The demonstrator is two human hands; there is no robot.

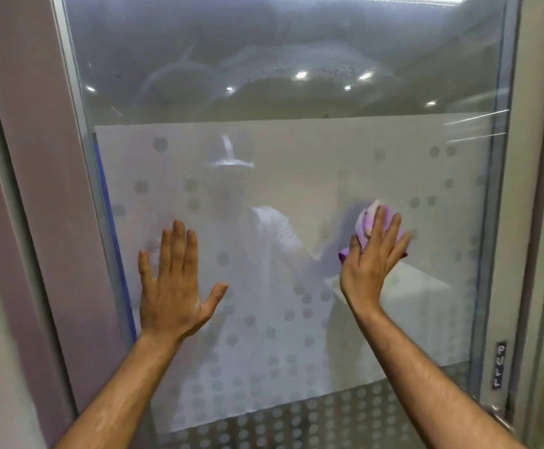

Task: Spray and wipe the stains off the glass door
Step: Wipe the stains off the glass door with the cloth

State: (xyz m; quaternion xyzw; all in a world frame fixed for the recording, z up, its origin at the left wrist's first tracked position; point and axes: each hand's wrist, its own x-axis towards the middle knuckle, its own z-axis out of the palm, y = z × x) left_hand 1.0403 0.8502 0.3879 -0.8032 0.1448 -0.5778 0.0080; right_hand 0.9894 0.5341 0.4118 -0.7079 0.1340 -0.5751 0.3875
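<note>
I see the glass door (pixel 296 102) filling the head view, its lower half covered by a frosted film (pixel 377 157) with grey dots. My left hand (pixel 173 286) lies flat on the film near the door's left edge, fingers straight and thumb spread, holding nothing. My right hand (pixel 372 254) presses a crumpled purple cloth (pixel 367 218) against the frosted part toward the right side, fingers extended over it rather than curled round it; the cloth shows above and beside the fingers. On the clear glass above, curved smeary streaks (pixel 264 80) and speckled residue arc across the pane among reflected ceiling lights. A small black label (pixel 500 364) with vertical letters sits on the right frame.
</note>
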